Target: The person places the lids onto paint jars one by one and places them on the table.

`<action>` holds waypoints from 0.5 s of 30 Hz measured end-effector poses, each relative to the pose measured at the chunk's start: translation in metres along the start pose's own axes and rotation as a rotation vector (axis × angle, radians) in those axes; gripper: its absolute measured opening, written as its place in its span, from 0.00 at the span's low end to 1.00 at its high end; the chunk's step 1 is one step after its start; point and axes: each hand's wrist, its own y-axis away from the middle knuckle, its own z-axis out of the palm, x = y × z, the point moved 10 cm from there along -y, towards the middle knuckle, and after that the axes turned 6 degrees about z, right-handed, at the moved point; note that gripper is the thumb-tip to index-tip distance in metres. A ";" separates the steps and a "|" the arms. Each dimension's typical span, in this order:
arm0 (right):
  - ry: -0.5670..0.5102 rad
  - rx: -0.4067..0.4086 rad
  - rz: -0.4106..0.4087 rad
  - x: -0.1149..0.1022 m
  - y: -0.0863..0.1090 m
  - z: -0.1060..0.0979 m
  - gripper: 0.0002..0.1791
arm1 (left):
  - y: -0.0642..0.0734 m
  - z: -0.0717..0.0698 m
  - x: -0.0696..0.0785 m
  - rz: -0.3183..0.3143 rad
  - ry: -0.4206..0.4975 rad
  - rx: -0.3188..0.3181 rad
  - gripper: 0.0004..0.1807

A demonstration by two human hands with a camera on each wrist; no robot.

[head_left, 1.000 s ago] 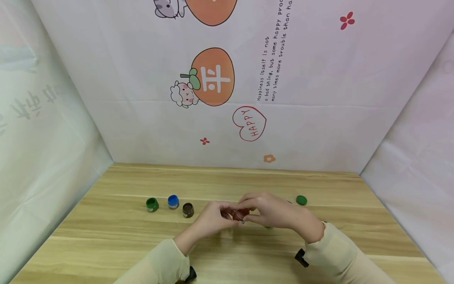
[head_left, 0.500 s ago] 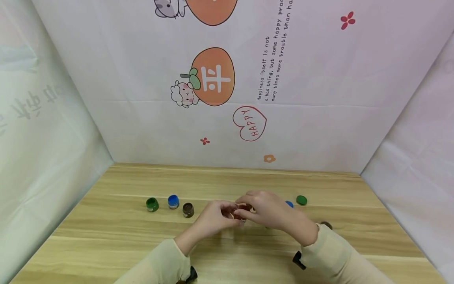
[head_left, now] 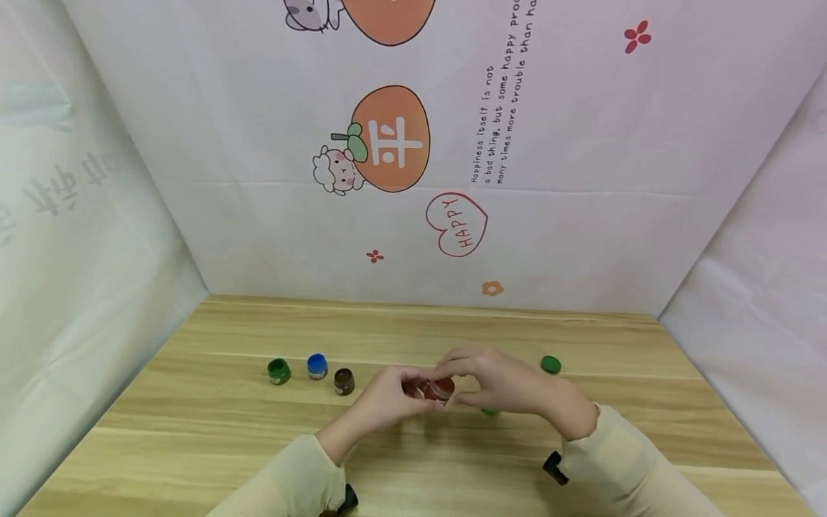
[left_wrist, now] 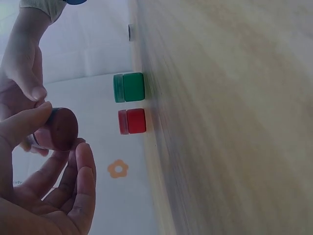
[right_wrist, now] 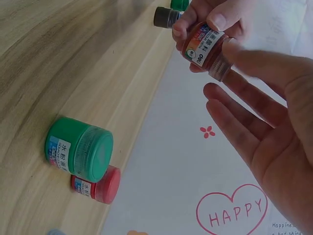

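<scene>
My left hand (head_left: pixel 388 398) grips a small reddish-brown paint jar (head_left: pixel 442 389) above the table, fingers and thumb round its body. The jar tilts, its base towards the left wrist camera and its clear-rimmed lid (right_wrist: pixel 220 67) towards my right hand (head_left: pixel 494 384). In the right wrist view the right thumb lies at the lid's edge, while the fingers (right_wrist: pixel 239 117) spread out fairly straight. A closed green paint jar (right_wrist: pixel 73 147) and a closed red one (right_wrist: pixel 98 186) stand on the table; in the head view the right hand mostly hides them.
Left of the hands stand three uncapped jars: green (head_left: pixel 279 371), blue (head_left: pixel 317 366) and dark brown (head_left: pixel 344 381). A loose green lid (head_left: pixel 551 364) lies to the right on the wooden table (head_left: pixel 245 445). White printed sheets (head_left: pixel 568 179) wall off the back and sides.
The right fingers closed over the jar's lid half a second ago, then spread and drew back slightly right, uncovering its top. The left hand keeps its grip in the same spot.
</scene>
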 end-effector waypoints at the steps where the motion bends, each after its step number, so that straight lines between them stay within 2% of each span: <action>1: 0.000 -0.004 -0.016 -0.001 0.001 0.000 0.20 | 0.000 0.001 0.000 0.000 -0.002 -0.004 0.19; 7: -0.012 -0.015 -0.013 0.000 0.002 0.001 0.20 | 0.000 0.004 0.000 -0.010 -0.013 -0.021 0.18; 15: 0.005 -0.001 0.099 0.008 0.001 0.002 0.13 | 0.000 0.004 0.000 -0.022 -0.014 -0.011 0.18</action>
